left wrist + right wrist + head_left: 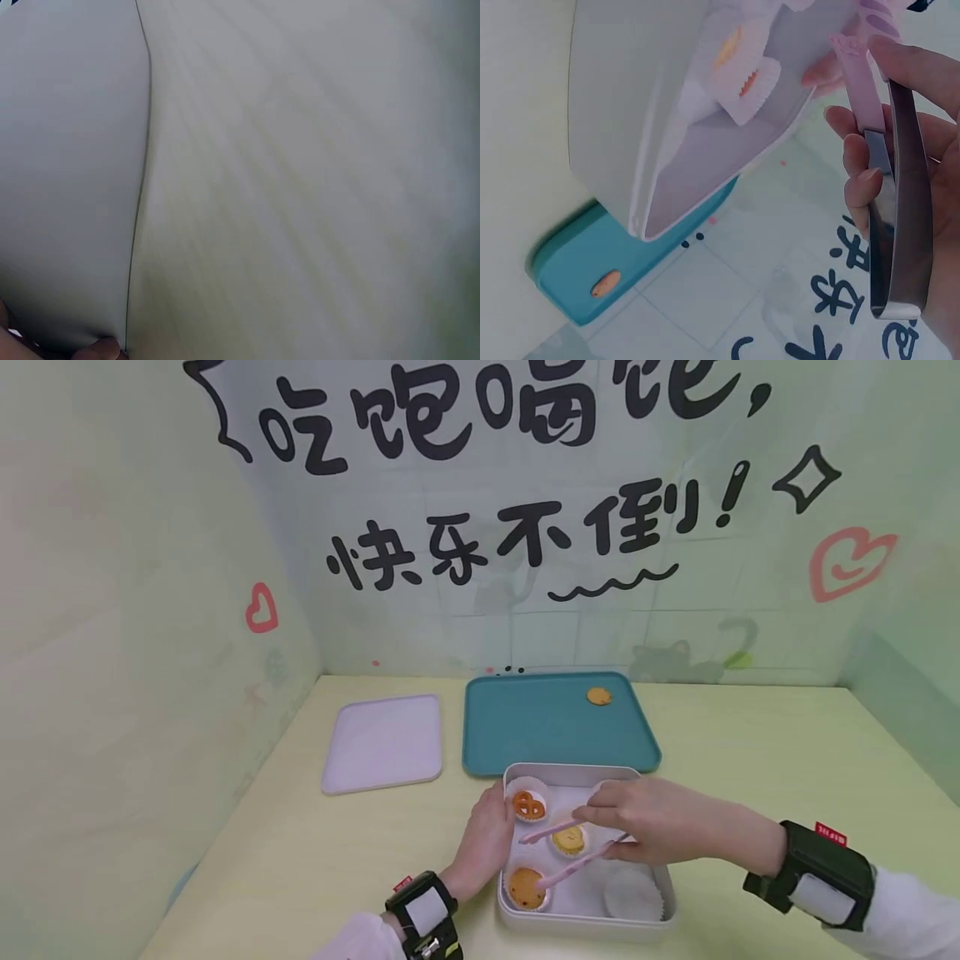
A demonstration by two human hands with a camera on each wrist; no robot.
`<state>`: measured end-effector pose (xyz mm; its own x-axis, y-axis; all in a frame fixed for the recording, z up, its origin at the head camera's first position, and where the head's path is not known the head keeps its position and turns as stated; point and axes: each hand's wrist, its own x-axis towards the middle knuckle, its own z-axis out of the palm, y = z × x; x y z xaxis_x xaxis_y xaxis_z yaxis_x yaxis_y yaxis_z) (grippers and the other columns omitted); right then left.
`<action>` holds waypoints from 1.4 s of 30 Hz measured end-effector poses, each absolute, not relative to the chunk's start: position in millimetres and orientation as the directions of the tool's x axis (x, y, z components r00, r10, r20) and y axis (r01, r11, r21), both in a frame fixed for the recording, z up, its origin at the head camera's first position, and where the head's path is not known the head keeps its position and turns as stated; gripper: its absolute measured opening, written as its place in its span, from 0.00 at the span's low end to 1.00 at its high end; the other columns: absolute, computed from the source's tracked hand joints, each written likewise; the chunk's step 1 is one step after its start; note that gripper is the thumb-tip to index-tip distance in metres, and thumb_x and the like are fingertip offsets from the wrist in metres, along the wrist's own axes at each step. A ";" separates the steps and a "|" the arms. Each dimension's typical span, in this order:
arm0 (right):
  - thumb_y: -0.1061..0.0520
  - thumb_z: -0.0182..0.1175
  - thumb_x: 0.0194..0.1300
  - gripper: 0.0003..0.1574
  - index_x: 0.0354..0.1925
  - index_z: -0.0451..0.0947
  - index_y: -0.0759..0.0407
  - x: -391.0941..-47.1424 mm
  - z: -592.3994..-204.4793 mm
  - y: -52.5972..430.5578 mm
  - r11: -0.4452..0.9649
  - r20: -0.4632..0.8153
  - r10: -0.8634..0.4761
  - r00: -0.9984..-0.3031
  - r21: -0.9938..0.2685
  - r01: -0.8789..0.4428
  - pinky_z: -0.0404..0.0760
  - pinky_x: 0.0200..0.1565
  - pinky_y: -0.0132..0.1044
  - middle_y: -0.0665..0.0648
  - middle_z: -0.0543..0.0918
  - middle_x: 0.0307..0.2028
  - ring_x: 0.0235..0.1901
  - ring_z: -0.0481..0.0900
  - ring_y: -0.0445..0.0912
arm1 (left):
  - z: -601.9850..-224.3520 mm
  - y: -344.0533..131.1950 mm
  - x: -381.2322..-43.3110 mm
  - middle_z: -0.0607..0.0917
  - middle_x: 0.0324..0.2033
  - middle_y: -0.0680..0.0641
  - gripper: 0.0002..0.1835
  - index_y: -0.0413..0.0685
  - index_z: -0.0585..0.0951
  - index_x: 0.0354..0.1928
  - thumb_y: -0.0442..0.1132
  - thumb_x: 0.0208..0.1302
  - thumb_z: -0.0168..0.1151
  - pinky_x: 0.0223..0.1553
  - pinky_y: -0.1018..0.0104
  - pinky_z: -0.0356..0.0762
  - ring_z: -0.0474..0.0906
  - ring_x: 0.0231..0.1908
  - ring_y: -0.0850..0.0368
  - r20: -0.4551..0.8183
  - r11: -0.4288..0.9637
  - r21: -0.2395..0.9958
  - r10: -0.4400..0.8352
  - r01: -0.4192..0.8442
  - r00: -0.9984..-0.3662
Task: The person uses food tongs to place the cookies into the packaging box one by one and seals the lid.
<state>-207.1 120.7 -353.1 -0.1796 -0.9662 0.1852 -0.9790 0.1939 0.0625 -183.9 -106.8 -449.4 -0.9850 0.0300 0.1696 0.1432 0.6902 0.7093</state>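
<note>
My right hand holds metal tongs with pink ends over a white box. The tong arms stand apart, the nearer tip overlapping a round brown cookie in a paper cup at the box's near left. A yellow cookie in a cup shows between the arms, and a pretzel cookie sits in a cup at the far left. At the near right lies a white paper cup. My left hand grips the box's left wall; most of its fingers are hidden.
Behind the box lies a teal tray with one cookie near its far right corner. A lilac tray is to its left. A printed backdrop rises at the table's far edge.
</note>
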 end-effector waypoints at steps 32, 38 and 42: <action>0.53 0.64 0.57 0.20 0.42 0.80 0.67 -352.4 -363.9 180.1 0.685 0.121 -0.704 -0.700 -0.145 -0.714 0.78 0.28 0.38 0.57 0.83 0.30 0.25 0.77 0.42 | -449.9 -105.8 -183.0 0.76 0.48 0.33 0.20 0.25 0.66 0.59 0.33 0.71 0.41 0.53 0.47 0.72 0.72 0.50 0.42 0.151 0.700 0.704 0.021 0.123 -0.988; 0.53 0.63 0.56 0.19 0.41 0.80 0.67 -366.7 -372.0 186.8 0.722 0.087 -0.669 -0.738 -0.158 -0.673 0.74 0.25 0.36 0.54 0.81 0.25 0.22 0.71 0.41 | -448.4 -104.8 -181.8 0.75 0.50 0.31 0.20 0.24 0.66 0.59 0.33 0.71 0.42 0.54 0.46 0.71 0.72 0.51 0.40 0.162 0.698 0.703 0.024 0.132 -0.987; 0.53 0.63 0.57 0.16 0.37 0.80 0.66 -375.7 -377.9 189.6 0.738 0.095 -0.649 -0.755 -0.161 -0.655 0.73 0.24 0.37 0.53 0.79 0.23 0.21 0.70 0.42 | -448.1 -105.4 -181.9 0.76 0.48 0.32 0.19 0.25 0.67 0.58 0.32 0.70 0.42 0.53 0.46 0.71 0.72 0.50 0.41 0.177 0.697 0.702 0.029 0.147 -0.984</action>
<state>-375.7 189.6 -377.9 -0.7549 -0.6489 0.0946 -0.6549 0.7384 -0.1610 -181.9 -105.4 -448.1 -0.9838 0.0292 0.1768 0.1468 0.6973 0.7015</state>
